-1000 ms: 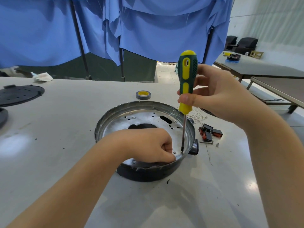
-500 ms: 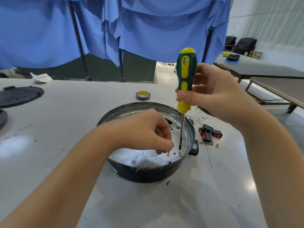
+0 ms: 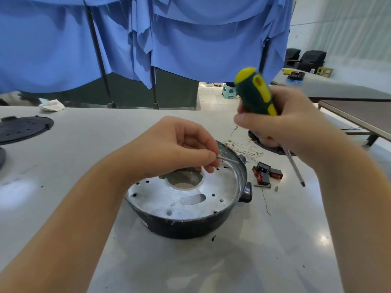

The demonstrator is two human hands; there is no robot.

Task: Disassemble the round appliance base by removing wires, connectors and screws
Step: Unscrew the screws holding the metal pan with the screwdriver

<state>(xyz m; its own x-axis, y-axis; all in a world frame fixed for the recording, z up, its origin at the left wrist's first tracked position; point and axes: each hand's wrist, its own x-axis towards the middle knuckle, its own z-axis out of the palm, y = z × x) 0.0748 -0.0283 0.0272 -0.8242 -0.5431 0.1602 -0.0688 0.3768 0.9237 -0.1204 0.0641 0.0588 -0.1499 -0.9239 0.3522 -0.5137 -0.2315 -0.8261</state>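
The left hand (image 3: 175,149) pinches a small, slippery-looking screw (image 3: 229,160) by its head above the base (image 3: 190,199) on the worktop (image 3: 84,144); the right hand (image 3: 281,125) grips the screwdriver (image 3: 257,93).

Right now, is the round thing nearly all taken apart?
Partly. Done: wires, black-and-red connectors and a loose screw already lie on the table. In hand: the left hand pinches a screw over the base; the right hand grips the screwdriver. Left: I can't tell if more screws remain.
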